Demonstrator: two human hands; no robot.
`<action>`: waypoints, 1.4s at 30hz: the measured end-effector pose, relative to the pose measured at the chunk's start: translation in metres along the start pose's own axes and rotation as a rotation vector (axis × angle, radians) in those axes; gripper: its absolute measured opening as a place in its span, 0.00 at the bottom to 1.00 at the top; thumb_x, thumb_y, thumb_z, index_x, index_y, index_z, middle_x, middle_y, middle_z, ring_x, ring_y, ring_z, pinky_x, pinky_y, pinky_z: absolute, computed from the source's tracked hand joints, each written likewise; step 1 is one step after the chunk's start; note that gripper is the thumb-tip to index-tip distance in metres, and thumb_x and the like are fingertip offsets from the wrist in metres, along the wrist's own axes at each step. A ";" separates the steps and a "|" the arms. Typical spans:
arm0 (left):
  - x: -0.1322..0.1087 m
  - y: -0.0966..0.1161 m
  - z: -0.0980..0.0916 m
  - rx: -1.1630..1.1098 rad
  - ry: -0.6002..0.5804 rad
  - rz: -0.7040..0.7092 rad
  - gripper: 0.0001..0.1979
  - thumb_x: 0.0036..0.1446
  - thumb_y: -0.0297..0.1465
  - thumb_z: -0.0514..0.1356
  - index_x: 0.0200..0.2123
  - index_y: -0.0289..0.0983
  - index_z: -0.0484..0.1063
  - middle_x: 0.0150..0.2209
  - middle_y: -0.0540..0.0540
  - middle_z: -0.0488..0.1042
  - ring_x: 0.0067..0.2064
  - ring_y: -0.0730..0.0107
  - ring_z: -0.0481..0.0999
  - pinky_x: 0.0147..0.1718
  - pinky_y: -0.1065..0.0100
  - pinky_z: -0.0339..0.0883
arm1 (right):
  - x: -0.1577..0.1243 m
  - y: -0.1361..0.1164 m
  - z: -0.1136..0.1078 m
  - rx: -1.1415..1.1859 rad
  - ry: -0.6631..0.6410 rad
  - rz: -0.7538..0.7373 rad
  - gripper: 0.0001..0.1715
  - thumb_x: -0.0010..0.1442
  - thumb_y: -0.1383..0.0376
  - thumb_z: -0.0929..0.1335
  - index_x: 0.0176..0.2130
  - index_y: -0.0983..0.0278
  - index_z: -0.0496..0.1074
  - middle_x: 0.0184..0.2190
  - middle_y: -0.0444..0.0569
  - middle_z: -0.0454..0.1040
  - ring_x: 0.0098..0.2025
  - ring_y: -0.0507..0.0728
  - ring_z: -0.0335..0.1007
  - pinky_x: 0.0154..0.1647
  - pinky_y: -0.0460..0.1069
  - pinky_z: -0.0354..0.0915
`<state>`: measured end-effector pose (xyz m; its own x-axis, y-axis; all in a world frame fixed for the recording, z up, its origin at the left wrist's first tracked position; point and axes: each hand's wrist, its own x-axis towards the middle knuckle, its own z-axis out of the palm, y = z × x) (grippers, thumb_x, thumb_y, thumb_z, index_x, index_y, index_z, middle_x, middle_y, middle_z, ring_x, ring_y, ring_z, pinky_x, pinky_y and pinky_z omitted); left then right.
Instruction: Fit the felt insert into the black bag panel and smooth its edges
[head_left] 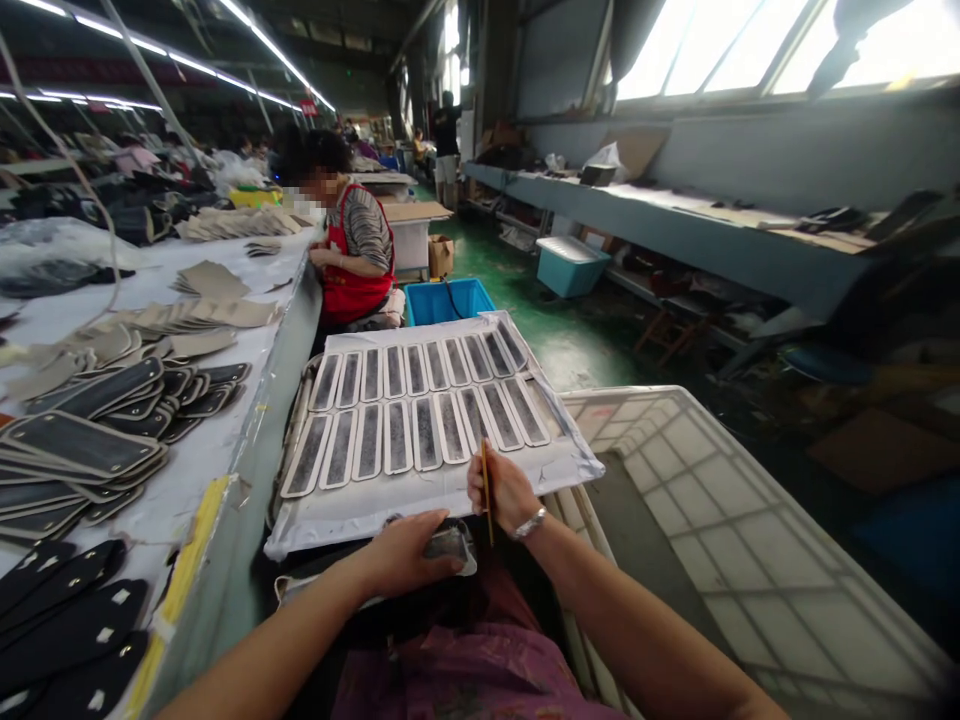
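Note:
My right hand (pixel 502 490) is closed around a thin yellow stick (pixel 487 490), held upright at the near edge of a white-covered board (pixel 442 490). The stick's tip lies before the panels, and I cannot tell whether it touches one. On the board lie two rows of dark grey panels (pixel 427 432) with pale borders and rounded corners. My left hand (pixel 401 555) is over my lap, its thumb and fingers around a dark grey piece with a pale rim (pixel 456 545). My forearm and hand hide much of that piece.
Left, a long table (pixel 247 440) bears stacked dark panels (pixel 82 445), black pieces (pixel 82 630) and beige pieces (pixel 202 315). A white crate (pixel 720 480) stands at right, a blue bin (pixel 450 300) beyond the board. A co-worker in a red apron (pixel 358 250) sits ahead.

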<state>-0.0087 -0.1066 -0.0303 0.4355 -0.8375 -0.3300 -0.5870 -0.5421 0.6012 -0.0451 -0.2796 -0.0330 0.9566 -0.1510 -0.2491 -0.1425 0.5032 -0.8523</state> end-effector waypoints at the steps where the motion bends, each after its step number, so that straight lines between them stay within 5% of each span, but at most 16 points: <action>1: -0.003 0.003 0.003 0.056 0.016 -0.015 0.36 0.48 0.49 0.58 0.57 0.36 0.59 0.55 0.40 0.63 0.54 0.55 0.63 0.53 0.58 0.56 | -0.011 -0.003 -0.013 -0.012 0.005 0.021 0.27 0.54 0.42 0.62 0.29 0.63 0.58 0.17 0.37 0.60 0.16 0.49 0.62 0.12 0.42 0.57; 4: -0.002 0.009 0.015 0.198 0.035 -0.074 0.51 0.40 0.51 0.63 0.62 0.30 0.50 0.61 0.36 0.54 0.60 0.50 0.54 0.57 0.54 0.48 | -0.044 -0.003 -0.051 -0.089 -0.082 0.218 0.24 0.55 0.46 0.63 0.36 0.64 0.60 0.21 0.43 0.68 0.19 0.54 0.70 0.12 0.42 0.59; 7: 0.007 0.010 0.027 0.276 0.061 -0.096 0.51 0.39 0.49 0.63 0.62 0.29 0.50 0.60 0.37 0.55 0.59 0.51 0.56 0.56 0.54 0.50 | -0.068 0.007 -0.079 -0.160 -0.259 0.453 0.26 0.53 0.48 0.67 0.40 0.65 0.59 0.27 0.48 0.72 0.19 0.54 0.71 0.13 0.41 0.59; 13: 0.010 0.007 0.049 0.387 0.221 -0.049 0.45 0.42 0.40 0.60 0.61 0.29 0.51 0.57 0.37 0.59 0.55 0.53 0.58 0.55 0.55 0.50 | -0.074 0.027 -0.100 -0.449 -0.604 0.410 0.31 0.49 0.51 0.70 0.45 0.66 0.59 0.33 0.49 0.70 0.25 0.50 0.69 0.24 0.43 0.63; 17: 0.011 0.001 0.058 0.390 0.306 0.004 0.45 0.42 0.36 0.58 0.63 0.30 0.45 0.55 0.38 0.61 0.53 0.56 0.59 0.54 0.56 0.50 | -0.060 0.025 -0.094 -0.799 -0.584 0.258 0.22 0.51 0.54 0.69 0.40 0.65 0.62 0.36 0.47 0.69 0.34 0.52 0.66 0.32 0.46 0.63; 22: 0.012 -0.002 0.060 0.382 0.333 0.051 0.48 0.42 0.32 0.57 0.64 0.35 0.36 0.53 0.40 0.60 0.53 0.58 0.58 0.53 0.58 0.50 | -0.045 0.014 -0.079 -0.936 -0.581 0.252 0.14 0.50 0.61 0.71 0.34 0.64 0.65 0.26 0.44 0.69 0.27 0.52 0.64 0.25 0.46 0.59; 29: 0.014 0.000 0.052 0.428 0.213 0.045 0.52 0.41 0.32 0.60 0.64 0.38 0.30 0.55 0.38 0.57 0.53 0.55 0.58 0.53 0.57 0.52 | -0.034 0.012 -0.070 -0.817 -0.664 0.484 0.13 0.54 0.58 0.67 0.35 0.63 0.62 0.18 0.41 0.67 0.15 0.49 0.60 0.16 0.44 0.57; 42: 0.011 -0.017 0.051 0.428 0.208 0.168 0.54 0.43 0.33 0.61 0.64 0.41 0.25 0.58 0.37 0.52 0.56 0.53 0.56 0.56 0.56 0.50 | -0.038 0.031 -0.071 -0.599 -0.651 0.578 0.18 0.55 0.52 0.65 0.36 0.63 0.60 0.19 0.40 0.67 0.11 0.47 0.57 0.10 0.40 0.53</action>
<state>-0.0287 -0.1096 -0.0809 0.4124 -0.9078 -0.0757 -0.8687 -0.4170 0.2673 -0.1038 -0.3188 -0.0823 0.6298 0.5523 -0.5462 -0.5525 -0.1759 -0.8148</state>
